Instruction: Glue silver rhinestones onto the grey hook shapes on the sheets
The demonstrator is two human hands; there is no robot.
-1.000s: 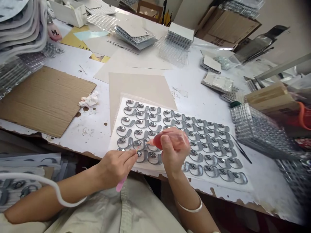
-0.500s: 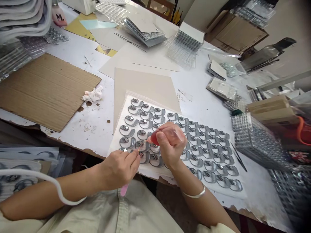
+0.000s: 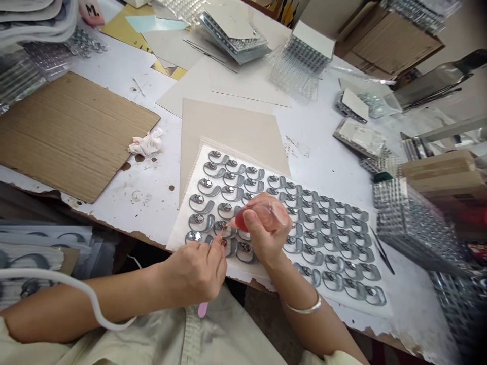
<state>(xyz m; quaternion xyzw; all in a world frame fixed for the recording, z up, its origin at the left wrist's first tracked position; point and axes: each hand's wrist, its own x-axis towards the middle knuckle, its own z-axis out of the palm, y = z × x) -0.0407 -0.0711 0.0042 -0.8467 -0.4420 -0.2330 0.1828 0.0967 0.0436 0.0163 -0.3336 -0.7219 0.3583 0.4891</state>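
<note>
My right hand (image 3: 268, 230) is wrapped round a small clear squeeze bottle (image 3: 262, 215) of reddish-pink liquid, tilted with its nozzle pointing left. My left hand (image 3: 200, 268) pinches a slim tool with a pink handle (image 3: 203, 309); the handle end sticks out below the palm. The tool's thin tip meets or nearly meets the bottle's nozzle over a grey, curved metal piece with a round setting (image 3: 221, 226). Rows of such pieces lie on a white padded sheet (image 3: 178, 230). Some settings carry a clear shiny stone (image 3: 195, 236). My right hand hides several pieces.
Brown cardboard (image 3: 76, 137) lies left, beside a crumpled tissue (image 3: 146, 143). A beige card (image 3: 232, 129) sits behind the sheet. Tweezers (image 3: 382, 251) rest at its right. Stacked clear packs of stones (image 3: 414, 228) stand far right. A white cable (image 3: 83, 289) crosses my left forearm.
The view has shifted slightly. My left hand has moved a little right, bringing the tool's tip closer to the bottle's nozzle. Both hands keep their hold.
</note>
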